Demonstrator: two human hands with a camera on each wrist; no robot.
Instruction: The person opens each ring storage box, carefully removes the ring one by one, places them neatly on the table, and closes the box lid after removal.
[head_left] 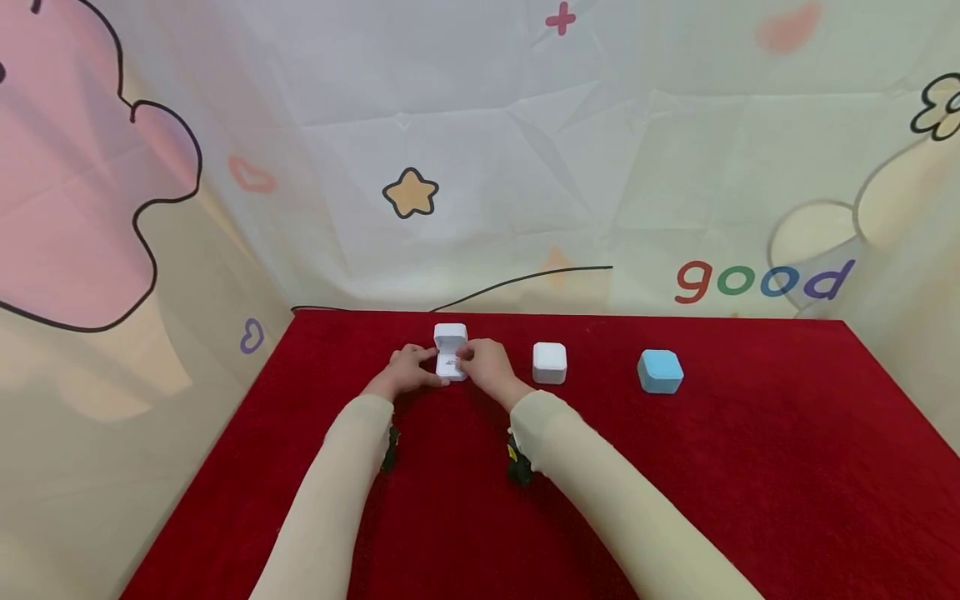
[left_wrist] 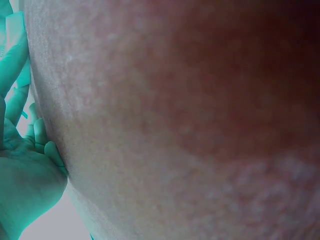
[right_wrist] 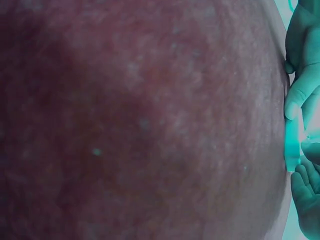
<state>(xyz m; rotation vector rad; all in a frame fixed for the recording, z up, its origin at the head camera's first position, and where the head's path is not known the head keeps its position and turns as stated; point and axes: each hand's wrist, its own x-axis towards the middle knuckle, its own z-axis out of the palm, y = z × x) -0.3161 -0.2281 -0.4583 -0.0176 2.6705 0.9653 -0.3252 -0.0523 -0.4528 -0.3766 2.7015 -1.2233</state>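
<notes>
A white, rounded-square hinged box (head_left: 450,350) stands open between the fingers, lid raised at the far end, long axis running front to back. The left hand (head_left: 406,371) spreads wide fingers against it; the right hand (head_left: 489,367) bunches its fingers over the base, holding what I cannot tell.

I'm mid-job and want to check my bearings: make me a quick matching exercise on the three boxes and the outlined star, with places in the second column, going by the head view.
Things
1. open white box
2. closed white box
3. blue box
4. outlined star

Places
A. farthest right of the three boxes
B. on the backdrop
C. between the left hand and the right hand
D. middle of the three boxes

Pairs: 1-C, 2-D, 3-A, 4-B
</notes>
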